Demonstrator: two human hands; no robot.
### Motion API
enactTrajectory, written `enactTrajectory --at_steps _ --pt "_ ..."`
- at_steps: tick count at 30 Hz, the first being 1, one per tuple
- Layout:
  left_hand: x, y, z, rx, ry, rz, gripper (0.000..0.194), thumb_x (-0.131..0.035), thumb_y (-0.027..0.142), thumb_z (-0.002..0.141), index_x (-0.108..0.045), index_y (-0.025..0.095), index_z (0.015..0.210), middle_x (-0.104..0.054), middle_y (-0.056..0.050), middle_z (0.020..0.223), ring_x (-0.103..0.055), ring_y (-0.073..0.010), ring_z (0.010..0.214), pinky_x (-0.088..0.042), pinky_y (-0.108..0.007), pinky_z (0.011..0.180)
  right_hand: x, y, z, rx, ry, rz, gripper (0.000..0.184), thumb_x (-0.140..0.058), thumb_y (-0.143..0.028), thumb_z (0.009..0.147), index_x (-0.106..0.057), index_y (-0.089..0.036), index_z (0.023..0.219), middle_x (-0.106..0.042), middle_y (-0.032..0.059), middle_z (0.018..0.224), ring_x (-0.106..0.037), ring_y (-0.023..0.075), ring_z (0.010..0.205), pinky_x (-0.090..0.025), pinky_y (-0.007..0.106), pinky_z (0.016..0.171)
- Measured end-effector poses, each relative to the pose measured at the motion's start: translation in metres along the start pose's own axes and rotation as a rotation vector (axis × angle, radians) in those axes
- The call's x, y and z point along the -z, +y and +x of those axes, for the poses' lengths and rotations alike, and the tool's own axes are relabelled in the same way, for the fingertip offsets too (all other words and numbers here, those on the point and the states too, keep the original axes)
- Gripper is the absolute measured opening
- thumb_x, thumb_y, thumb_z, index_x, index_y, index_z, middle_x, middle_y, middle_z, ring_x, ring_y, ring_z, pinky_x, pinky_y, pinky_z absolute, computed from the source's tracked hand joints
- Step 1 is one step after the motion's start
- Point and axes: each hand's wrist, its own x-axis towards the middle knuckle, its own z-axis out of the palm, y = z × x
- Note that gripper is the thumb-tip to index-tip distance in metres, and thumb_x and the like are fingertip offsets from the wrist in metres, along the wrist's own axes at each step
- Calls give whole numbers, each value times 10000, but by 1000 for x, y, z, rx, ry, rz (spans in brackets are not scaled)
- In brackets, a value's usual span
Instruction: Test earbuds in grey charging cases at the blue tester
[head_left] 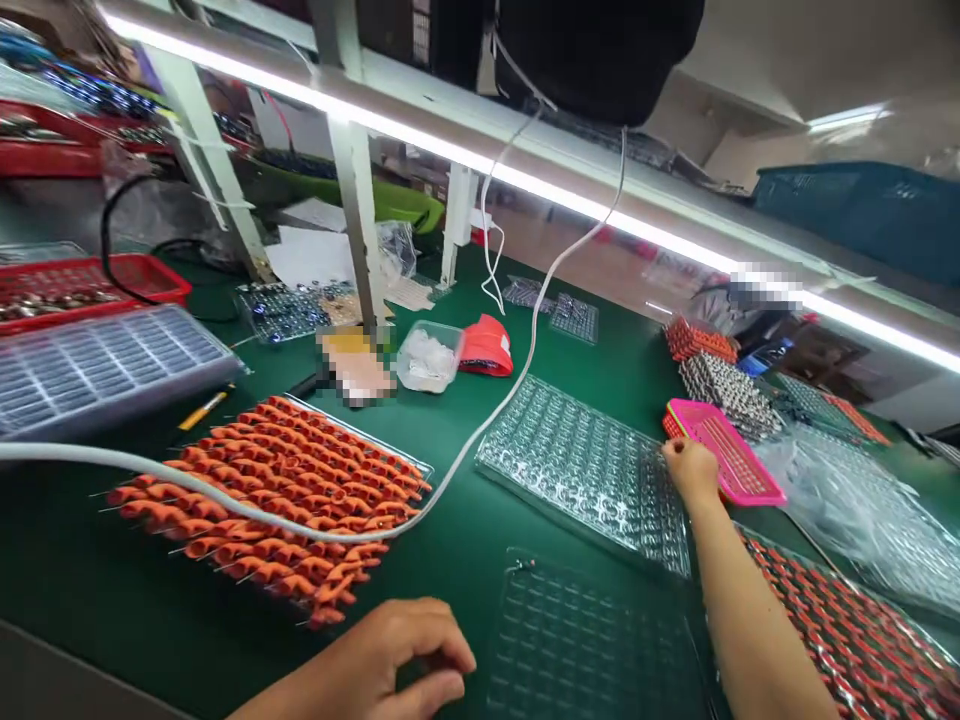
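Note:
My left hand (409, 650) hovers over the near edge of the green table, fingers curled, with a gap between thumb and forefinger and nothing in it. My right hand (691, 468) is closed at the left edge of a pink plastic basket (739, 455); whether it grips the rim or a small part cannot be seen. Beside it lies a clear tray of moulded pockets (577, 465). A second, flat clear tray (585, 640) rests closer to me, a tiny piece at its upper corner. Left of centre sits a stack of twisted orange parts (277, 490) with thin pins sticking out.
A white cable (480, 435) hangs down across the orange parts. More orange-and-silver parts (847, 620) lie at the right. Behind are a small clear tub (429, 357), a red pouch (486, 346), a grey compartment box (112, 370) and shelf posts (358, 210).

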Motion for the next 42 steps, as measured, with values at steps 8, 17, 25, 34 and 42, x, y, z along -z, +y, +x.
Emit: enactTrajectory --at_steps 8,17,25,34,42 --pt "-19 2 29 -33 96 -11 256 -539 248 899 -607 228 1145 -637 -46 1008 -619 -169 859 -508 -292 824 8 -54 -89 366 -57 315 134 -553 -172 894 -680 -137 871 -673 90 881 -627 208 832 -474 312 817" --pt "-44 -12 42 -94 93 -3 399 -538 123 843 -575 203 1232 -619 -65 1077 -626 -165 867 -513 -298 826 41 -137 -260 795 -168 785 171 -485 -95 893 -632 -181 914 -616 63 856 -580 195 796 -478 302 703" --pt "-39 -27 40 -127 121 58 199 -508 184 920 -682 202 1015 -677 -38 918 -624 -170 860 -468 -271 780 39 -131 -250 670 -283 817 160 -489 -106 917 -622 -189 951 -613 27 850 -578 169 790 -471 276 723" --pt "-43 -22 39 -158 82 159 228 -388 207 959 -610 163 975 -634 -70 934 -583 -200 870 -448 -320 796 16 -136 -210 752 -253 493 153 -579 -23 848 -633 -166 861 -568 71 872 -516 233 827 -443 333 712" --pt "-39 -20 38 17 122 -184 159 -372 163 831 -532 167 829 -555 -34 750 -521 -172 697 -402 -295 647 33 -136 -201 776 -266 505 169 -569 2 833 -544 -165 840 -555 35 827 -526 199 786 -443 315 704"
